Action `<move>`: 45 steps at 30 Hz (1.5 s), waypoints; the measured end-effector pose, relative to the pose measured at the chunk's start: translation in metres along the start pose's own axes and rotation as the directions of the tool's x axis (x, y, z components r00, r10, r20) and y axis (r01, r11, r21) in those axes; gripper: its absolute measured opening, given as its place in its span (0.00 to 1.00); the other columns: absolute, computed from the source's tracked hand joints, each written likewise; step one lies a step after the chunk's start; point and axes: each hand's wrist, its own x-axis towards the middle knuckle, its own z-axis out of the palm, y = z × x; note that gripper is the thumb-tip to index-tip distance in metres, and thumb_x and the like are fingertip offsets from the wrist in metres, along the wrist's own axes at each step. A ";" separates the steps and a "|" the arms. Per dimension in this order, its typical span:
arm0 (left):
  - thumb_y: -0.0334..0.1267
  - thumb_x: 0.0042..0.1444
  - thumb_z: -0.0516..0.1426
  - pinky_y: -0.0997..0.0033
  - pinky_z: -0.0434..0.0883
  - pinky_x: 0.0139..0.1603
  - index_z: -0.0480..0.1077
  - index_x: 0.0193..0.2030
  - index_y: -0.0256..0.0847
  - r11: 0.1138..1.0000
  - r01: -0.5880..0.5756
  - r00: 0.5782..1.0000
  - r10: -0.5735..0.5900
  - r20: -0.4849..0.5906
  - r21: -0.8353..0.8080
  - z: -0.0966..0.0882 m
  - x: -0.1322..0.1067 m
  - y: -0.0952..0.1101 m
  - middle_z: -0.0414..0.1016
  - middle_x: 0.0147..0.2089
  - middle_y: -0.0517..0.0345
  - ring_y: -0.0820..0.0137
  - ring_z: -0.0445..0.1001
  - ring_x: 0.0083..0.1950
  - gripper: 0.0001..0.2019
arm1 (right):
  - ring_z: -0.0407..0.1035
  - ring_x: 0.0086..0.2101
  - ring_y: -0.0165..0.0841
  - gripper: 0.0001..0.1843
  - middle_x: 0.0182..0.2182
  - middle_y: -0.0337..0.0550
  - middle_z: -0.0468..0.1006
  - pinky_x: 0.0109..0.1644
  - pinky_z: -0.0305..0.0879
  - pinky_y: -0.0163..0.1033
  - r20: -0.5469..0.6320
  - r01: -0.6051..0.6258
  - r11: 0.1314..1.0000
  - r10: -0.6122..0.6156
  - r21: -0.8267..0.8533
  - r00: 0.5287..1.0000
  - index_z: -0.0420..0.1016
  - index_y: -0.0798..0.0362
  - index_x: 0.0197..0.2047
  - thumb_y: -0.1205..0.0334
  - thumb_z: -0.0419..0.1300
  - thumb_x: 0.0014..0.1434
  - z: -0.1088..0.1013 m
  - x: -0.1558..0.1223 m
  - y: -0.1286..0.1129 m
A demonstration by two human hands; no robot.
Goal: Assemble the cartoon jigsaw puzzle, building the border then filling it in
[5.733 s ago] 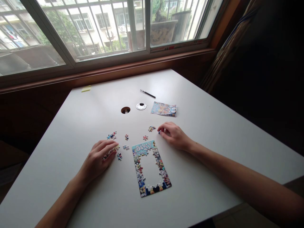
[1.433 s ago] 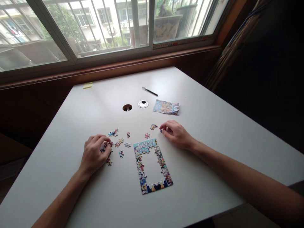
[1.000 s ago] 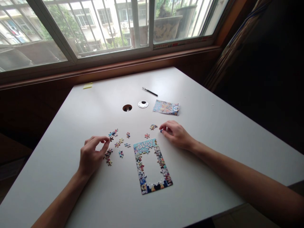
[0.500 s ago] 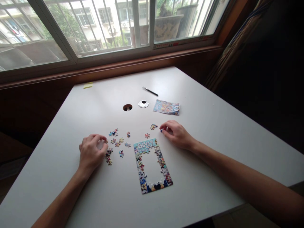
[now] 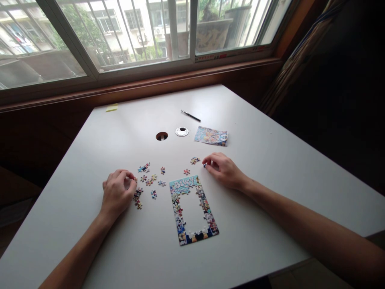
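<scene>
A jigsaw puzzle (image 5: 213,221) lies in front of me, its border joined and its middle bare. To its left is a loose group of puzzle pieces (image 5: 148,182), and a small cluster of pieces (image 5: 195,160) lies beyond its top edge. My left hand (image 5: 118,192) rests at the group's left side, fingers curled, with a puzzle piece (image 5: 135,179) at the fingertips, partly hidden. Above the puzzle's right corner, my right hand (image 5: 223,169) pinches a dark blue puzzle piece (image 5: 205,165) between thumb and fingers; most of that piece is covered.
A crumpled picture sheet (image 5: 211,136) lies beyond my right hand. Farther back are a black pen (image 5: 190,116), a silver grommet cover (image 5: 182,131) and a round hole (image 5: 161,136) in the white table (image 5: 255,249). A yellow sticky note (image 5: 111,107) sits at the far left edge.
My left hand has shifted very slightly, its fingers and thumb moving a little to the right. The right hand and the puzzle stay where they were.
</scene>
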 end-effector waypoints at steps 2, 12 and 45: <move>0.37 0.58 0.55 0.56 0.61 0.50 0.71 0.37 0.43 1.000 -0.010 1.000 0.010 -0.002 -0.009 0.000 0.000 0.000 0.77 0.46 0.53 0.56 0.72 0.50 0.04 | 0.67 0.35 0.36 0.10 0.32 0.43 0.75 0.43 0.63 0.43 0.002 0.000 1.000 0.000 0.002 1.000 0.77 0.51 0.41 0.72 0.58 0.59 0.000 0.000 0.000; 0.35 0.61 0.56 0.64 0.67 0.48 0.70 0.37 0.41 0.950 -0.196 0.976 0.164 -0.143 -0.242 -0.004 0.000 0.001 0.76 0.35 0.60 0.68 0.75 0.38 0.03 | 0.66 0.35 0.36 0.10 0.32 0.43 0.75 0.43 0.62 0.41 0.004 -0.002 1.000 0.002 -0.008 1.000 0.77 0.52 0.41 0.73 0.58 0.59 0.000 0.000 0.000; 0.45 0.67 0.50 0.50 0.37 0.74 0.44 0.77 0.50 0.806 -0.591 0.768 0.578 0.276 -0.044 0.001 -0.010 0.035 0.50 0.77 0.59 0.53 0.44 0.77 0.33 | 0.66 0.35 0.36 0.09 0.32 0.43 0.76 0.44 0.62 0.43 0.005 0.004 1.000 -0.004 -0.022 1.000 0.77 0.52 0.41 0.72 0.58 0.59 0.001 0.001 0.001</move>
